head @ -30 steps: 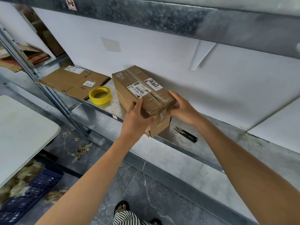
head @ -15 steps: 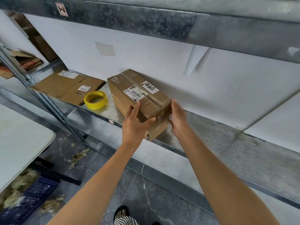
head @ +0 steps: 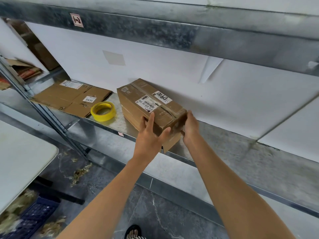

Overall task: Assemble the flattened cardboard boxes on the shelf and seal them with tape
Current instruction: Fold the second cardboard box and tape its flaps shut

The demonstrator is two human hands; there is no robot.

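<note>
A taped-up brown cardboard box (head: 146,102) with white labels lies on the metal shelf (head: 224,152), its near end sticking out over the front edge. My left hand (head: 149,137) clasps the near left corner, fingers up the side and thumb hooked across the end face. On the other side, my right hand (head: 190,129) presses flat fingers against the box's right side at that end. Flattened cardboard boxes (head: 69,97) lie to the left on the shelf. A yellow tape roll (head: 103,111) sits between them and the box.
White panels line the back of the shelf, and a metal beam (head: 155,28) runs overhead. A white table (head: 20,156) stands at lower left over a blue crate (head: 34,216) with straw. My sandalled foot (head: 133,232) is on the grey floor.
The box has slid a little further back onto the shelf. My right hand has shifted from gripping the end to lying flat on its right side. The scissors are no longer in sight.
</note>
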